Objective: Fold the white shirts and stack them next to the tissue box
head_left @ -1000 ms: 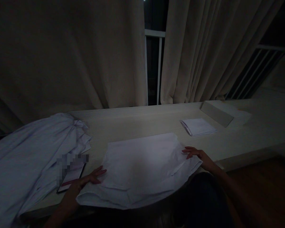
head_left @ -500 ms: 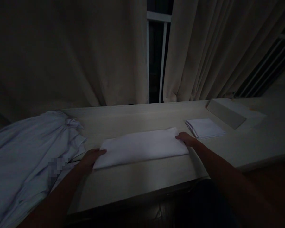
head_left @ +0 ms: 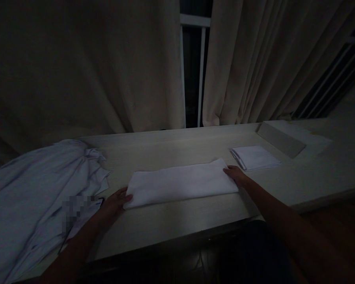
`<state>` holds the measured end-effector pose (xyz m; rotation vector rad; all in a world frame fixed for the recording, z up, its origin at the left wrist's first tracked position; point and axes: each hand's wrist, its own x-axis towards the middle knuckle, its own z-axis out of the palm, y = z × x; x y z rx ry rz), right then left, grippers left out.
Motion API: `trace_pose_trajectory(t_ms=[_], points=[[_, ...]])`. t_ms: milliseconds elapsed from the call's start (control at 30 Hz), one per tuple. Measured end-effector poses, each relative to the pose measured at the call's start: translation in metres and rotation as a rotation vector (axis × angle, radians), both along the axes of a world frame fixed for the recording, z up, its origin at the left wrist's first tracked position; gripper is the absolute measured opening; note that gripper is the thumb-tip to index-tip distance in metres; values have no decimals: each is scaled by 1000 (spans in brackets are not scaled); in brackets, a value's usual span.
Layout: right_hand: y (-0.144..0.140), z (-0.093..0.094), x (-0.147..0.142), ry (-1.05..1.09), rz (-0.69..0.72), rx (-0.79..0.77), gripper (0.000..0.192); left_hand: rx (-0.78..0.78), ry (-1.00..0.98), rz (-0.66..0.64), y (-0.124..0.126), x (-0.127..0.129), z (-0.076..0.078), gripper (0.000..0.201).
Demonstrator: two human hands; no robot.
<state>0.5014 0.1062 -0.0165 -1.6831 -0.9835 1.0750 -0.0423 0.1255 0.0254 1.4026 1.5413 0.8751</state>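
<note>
A white cloth [head_left: 180, 183], folded into a long flat strip, lies across the pale table in front of me. At its left end, my left hand [head_left: 116, 201] is closed, the thumb on top and the other fingers partly hidden at the edge. My right hand [head_left: 236, 174] pinches the right end near its upper corner. Just beyond that hand is a second white cloth [head_left: 255, 157], folded into a smaller, near-square stack. Dim light hides the finer detail of the fabric.
A heap of loose white cloth [head_left: 44, 193] covers the table's left side. A whitish box-like object [head_left: 281, 138] sits at the back right. Behind the table [head_left: 165, 228] hang beige curtains [head_left: 150, 71], parted at a barred window [head_left: 192, 71].
My left hand and the cloth's left end have shifted slightly right. The right hand has slid a little right along with its end. Both still hold the cloth.
</note>
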Motion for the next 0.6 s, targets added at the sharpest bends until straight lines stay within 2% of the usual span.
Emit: trace_pose_trajectory(t_ms=[133, 267, 400, 600], points=[[-14, 5, 5, -21, -25, 12, 22, -7, 85, -60, -24, -1, -8, 55], [-28, 7, 8, -84, -35, 15, 29, 34, 286, 16, -41, -6, -19, 46], [-45, -9, -1, -208, -145, 84, 36, 71, 421, 163, -51, -8, -27, 48], [-61, -34, -17, -341, -271, 204, 41, 98, 487, 166, -45, -3, -29, 48]])
